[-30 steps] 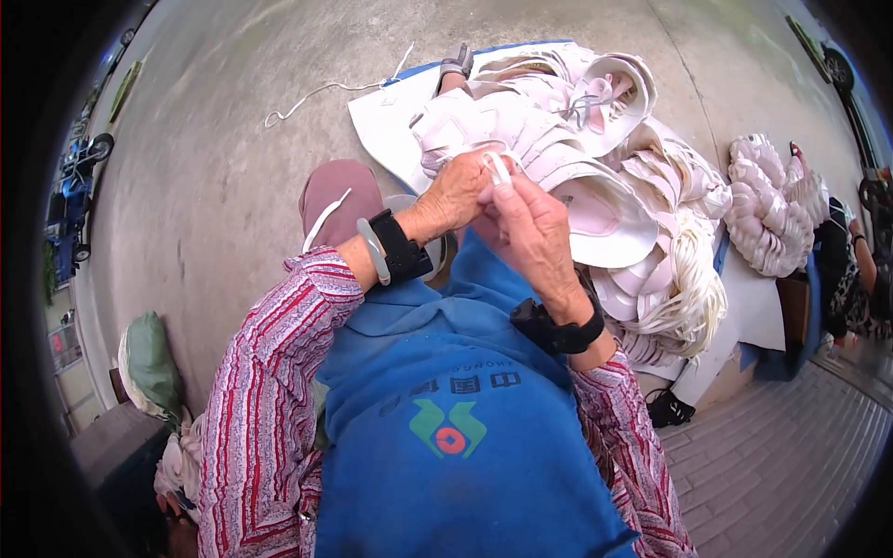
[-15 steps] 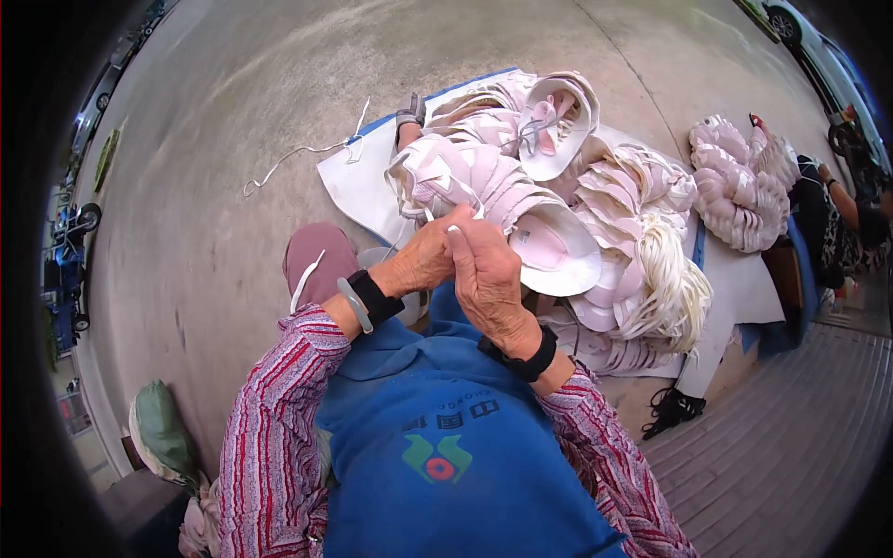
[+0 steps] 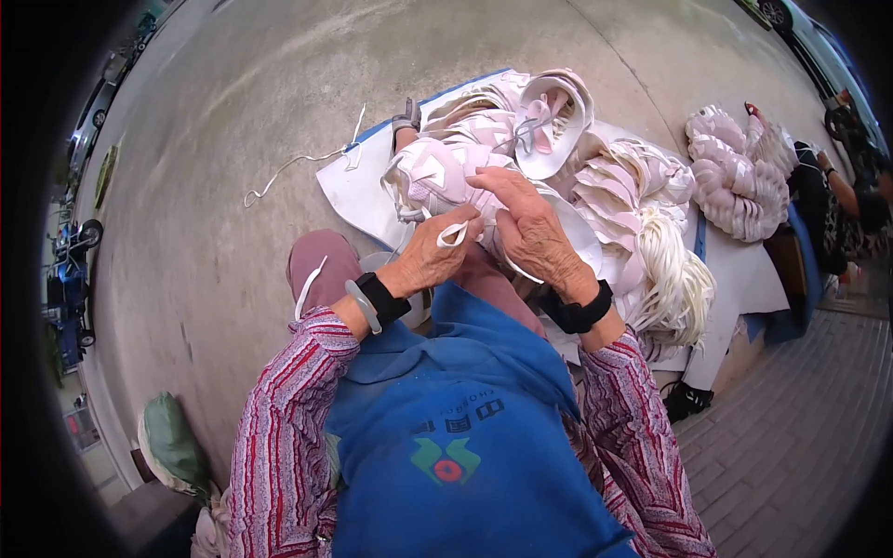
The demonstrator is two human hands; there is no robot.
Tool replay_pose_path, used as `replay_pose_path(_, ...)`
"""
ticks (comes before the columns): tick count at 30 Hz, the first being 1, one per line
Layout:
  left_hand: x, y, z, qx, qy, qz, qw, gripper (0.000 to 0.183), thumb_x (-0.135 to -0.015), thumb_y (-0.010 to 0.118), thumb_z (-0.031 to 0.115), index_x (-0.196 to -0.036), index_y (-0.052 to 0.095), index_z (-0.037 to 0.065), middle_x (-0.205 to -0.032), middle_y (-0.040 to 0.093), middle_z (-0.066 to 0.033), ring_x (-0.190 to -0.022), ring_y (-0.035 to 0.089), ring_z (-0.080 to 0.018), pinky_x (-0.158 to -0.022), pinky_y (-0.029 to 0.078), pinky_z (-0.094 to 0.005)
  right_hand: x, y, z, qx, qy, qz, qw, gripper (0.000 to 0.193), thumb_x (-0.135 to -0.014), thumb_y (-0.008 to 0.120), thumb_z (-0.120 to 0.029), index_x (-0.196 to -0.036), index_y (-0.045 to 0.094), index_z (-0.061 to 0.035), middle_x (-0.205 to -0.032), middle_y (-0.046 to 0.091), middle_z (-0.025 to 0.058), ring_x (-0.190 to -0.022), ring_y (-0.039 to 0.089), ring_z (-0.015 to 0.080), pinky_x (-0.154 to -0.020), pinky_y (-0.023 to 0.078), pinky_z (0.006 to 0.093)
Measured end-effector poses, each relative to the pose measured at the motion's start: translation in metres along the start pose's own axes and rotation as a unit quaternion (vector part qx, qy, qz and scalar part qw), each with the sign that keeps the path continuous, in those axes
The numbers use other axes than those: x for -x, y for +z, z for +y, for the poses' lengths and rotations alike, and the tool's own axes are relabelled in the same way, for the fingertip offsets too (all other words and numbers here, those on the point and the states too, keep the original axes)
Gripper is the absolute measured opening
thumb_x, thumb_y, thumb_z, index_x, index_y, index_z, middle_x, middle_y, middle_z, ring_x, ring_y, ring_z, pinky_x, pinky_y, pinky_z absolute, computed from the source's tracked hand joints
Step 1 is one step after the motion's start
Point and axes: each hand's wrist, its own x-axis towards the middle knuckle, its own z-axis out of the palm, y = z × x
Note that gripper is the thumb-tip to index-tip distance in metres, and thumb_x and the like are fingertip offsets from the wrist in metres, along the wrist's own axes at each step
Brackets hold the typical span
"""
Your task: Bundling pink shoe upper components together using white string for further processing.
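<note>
My left hand [image 3: 433, 253] is closed on a white shoelace [image 3: 453, 234], which makes a small loop over the fingers. To its right, my right hand [image 3: 535, 228] has its fingers stretched out over the near row of pale pink shoe uppers [image 3: 435, 177]. I see nothing held in it, though its palm side is hidden. The uppers are nested one in another, and a white end piece [image 3: 583, 237] shows beyond my right hand. A loose bundle of white laces [image 3: 677, 279] hangs over the pile on the right.
A white sheet [image 3: 349, 191] with a blue edge lies under the pile. Another stack of uppers [image 3: 735, 177] sits at the right, near another person [image 3: 842, 195]. A loose white lace [image 3: 288, 167] trails on the concrete. A green bag [image 3: 172, 437] stands lower left.
My hands, together half a second ago, are now apart. The right hand has moved right and its fingers have straightened. The left keeps the lace, whose loop now shows.
</note>
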Motion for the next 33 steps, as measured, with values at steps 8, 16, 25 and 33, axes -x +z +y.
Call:
replay_pose_path(8,-0.004,0.000,-0.002,0.013,-0.001,-0.053,0.999,0.027,-0.096,0.041,0.027,-0.091,0.052,0.004,-0.080,0.053,-0.0151,-0.076,0.056,-0.0357,-0.064,0.046,-0.0397,0.003,-0.007,0.039,0.057,-0.028,-0.153,0.986,0.021,-0.074,0.054,-0.002,-0.094,0.060,-0.0008,-0.107,0.058,0.0149,-0.099,0.056,0.0323,-0.087,0.045,0.0375)
replay_pose_path(16,-0.010,0.001,-0.006,-0.064,0.117,0.045,0.990,0.028,-0.095,0.047,0.023,-0.102,0.058,-0.002,-0.088,0.059,-0.0109,-0.079,0.056,-0.0208,-0.070,0.045,-0.0269,-0.001,-0.007,0.045,0.006,0.045,-0.218,0.975,0.025,-0.081,0.049,-0.012,-0.101,0.060,-0.0015,-0.095,0.061,0.0188,-0.091,0.058,0.0350,-0.081,0.046,0.0392)
replay_pose_path(25,-0.008,-0.001,0.007,-0.007,-0.009,0.024,1.000,0.026,-0.092,0.052,0.023,-0.099,0.061,-0.001,-0.084,0.062,-0.0163,-0.075,0.060,-0.0243,-0.068,0.047,-0.0312,0.010,-0.002,0.062,-0.073,0.130,-0.222,0.964,0.027,-0.076,0.046,-0.021,-0.077,0.060,0.0012,-0.069,0.060,0.0179,-0.066,0.057,0.0324,-0.065,0.045,0.0393)
replay_pose_path(33,-0.009,-0.004,0.002,-0.138,0.061,0.027,0.988,0.018,-0.088,0.054,0.012,-0.101,0.061,0.000,-0.073,0.051,-0.0134,-0.067,0.053,-0.0290,-0.061,0.043,-0.0364,0.012,0.000,0.062,-0.107,0.175,-0.179,0.962,0.025,-0.076,0.049,-0.020,-0.080,0.063,-0.0004,-0.069,0.061,0.0166,-0.065,0.058,0.0281,-0.063,0.046,0.0365)
